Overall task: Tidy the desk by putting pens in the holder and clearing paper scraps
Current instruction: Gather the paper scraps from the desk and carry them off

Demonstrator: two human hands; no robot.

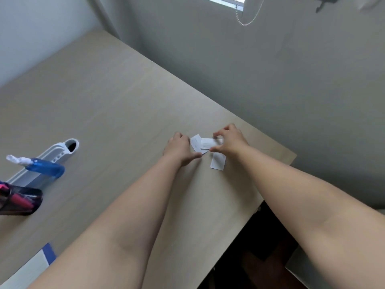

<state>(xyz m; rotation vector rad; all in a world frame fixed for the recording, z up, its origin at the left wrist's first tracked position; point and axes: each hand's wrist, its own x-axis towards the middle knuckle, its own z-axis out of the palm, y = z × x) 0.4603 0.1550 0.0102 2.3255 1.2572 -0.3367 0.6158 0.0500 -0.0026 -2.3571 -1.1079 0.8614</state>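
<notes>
Three white paper scraps [208,143] lie overlapping on the beige desk [104,113], near its right edge. My left hand [180,148] rests on the desk at their left side, its fingers touching the leftmost scrap. My right hand [231,140] is curled over the scraps from the right, thumb and fingers pinching the middle one. A third scrap [218,162] lies flat just below that hand. At the far left stands a black mesh pen holder [19,202] with pink and red pens inside.
A blue spray bottle [44,166] with a white nozzle lies by a white power strip [54,156] at the left. A white sheet with a blue edge [31,265] sits at the lower left. The desk's right edge drops to a dark gap.
</notes>
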